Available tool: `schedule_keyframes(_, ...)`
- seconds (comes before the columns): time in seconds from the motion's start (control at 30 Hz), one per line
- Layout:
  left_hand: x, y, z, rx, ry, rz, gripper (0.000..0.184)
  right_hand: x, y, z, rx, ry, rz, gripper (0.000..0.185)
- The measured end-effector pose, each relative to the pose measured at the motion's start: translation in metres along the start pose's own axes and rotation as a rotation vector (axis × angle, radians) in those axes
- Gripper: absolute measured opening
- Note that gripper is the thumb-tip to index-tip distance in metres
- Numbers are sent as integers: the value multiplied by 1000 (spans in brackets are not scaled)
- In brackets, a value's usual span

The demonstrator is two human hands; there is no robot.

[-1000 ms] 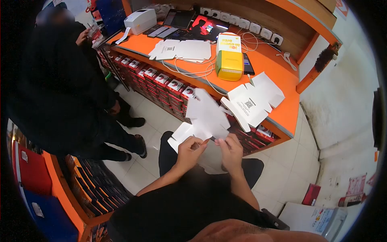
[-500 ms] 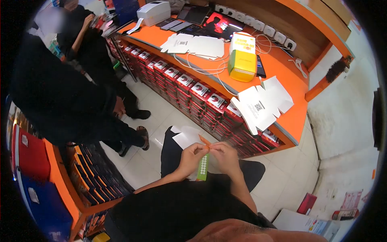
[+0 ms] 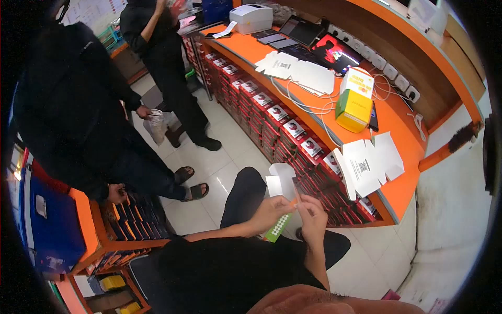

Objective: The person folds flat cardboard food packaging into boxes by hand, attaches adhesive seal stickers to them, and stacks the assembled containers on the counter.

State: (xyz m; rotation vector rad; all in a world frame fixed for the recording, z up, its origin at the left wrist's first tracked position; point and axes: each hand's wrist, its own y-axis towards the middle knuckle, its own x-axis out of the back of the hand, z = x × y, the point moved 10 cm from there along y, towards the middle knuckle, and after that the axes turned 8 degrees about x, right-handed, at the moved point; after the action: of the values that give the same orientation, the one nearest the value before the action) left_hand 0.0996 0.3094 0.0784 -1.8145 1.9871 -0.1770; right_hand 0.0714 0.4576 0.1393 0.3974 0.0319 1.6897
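Note:
A partly folded cardboard carton (image 3: 278, 229) is over my lap, with a green panel in a white diamond pattern. Its white flaps (image 3: 283, 178) stick up beyond my fingers. My left hand (image 3: 272, 213) pinches the carton's edge from the left. Close against it, my right hand (image 3: 314, 217) pinches the same edge, fingertips nearly touching the left ones. A narrow orange strip of the carton shows between the fingertips. My hands hide much of the carton's middle.
On the orange counter (image 3: 413, 152) lie flat white cartons (image 3: 366, 163), a yellow-and-white box (image 3: 355, 102), cables, phones and a label printer (image 3: 251, 19). Red boxes (image 3: 277, 112) fill the shelf below. Two people in dark clothes stand at left, one holding a plastic bag (image 3: 156, 125).
The view has swung left, so the counter sits further right. My hands still pinch the carton, whose white flaps now stand more upright. The nearer person's hand with a bag has come into view.

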Motion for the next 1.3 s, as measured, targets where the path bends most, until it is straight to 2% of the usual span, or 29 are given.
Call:
schedule_keyframes(0.13, 6, 5, 9, -14, 17, -13, 13, -3, -3, 3, 53, -49, -41, 11)
schedule_keyframes(0.27, 5, 1, 4, 11, -24, -17, 12, -8, -5, 0, 9, -16, -37, 11)
schedule_keyframes(0.37, 4, 3, 7, -8, -170, 34, 14, -9, -3, 3, -45, 149, 3, 12)
schedule_keyframes(0.47, 3, 8, 14, 8, -358, 48, 16, -9, -6, -4, 0, 18, 27, 13)
schedule_keyframes(0.57, -4, 7, 15, 58, -410, 84, 17, -6, -8, -6, -31, 71, -27, 13)
schedule_keyframes(0.7, -18, 12, 17, 132, -430, 111, 12, 8, -7, -11, -67, 88, -143, 12)
schedule_keyframes(0.8, -21, 21, 14, 50, -265, 71, 10, 13, -5, -9, -37, 8, -130, 14)
schedule_keyframes(0.93, -24, 35, 9, -13, -120, 44, 12, 19, -3, -9, 1, 93, -196, 12)
schedule_keyframes(1.0, -28, 39, 5, -9, -81, 62, 12, 31, 2, -2, 72, -95, -202, 10)
schedule_keyframes(1.07, -35, 43, -2, -18, -110, 92, 12, 42, 13, 4, 126, -197, -224, 9)
schedule_keyframes(1.17, -44, 48, -12, 4, -123, 88, 10, 56, 30, 10, 162, -122, -263, 8)
schedule_keyframes(1.3, -51, 48, -40, -3, -212, 134, 15, 60, 41, 32, 164, -110, -190, 11)
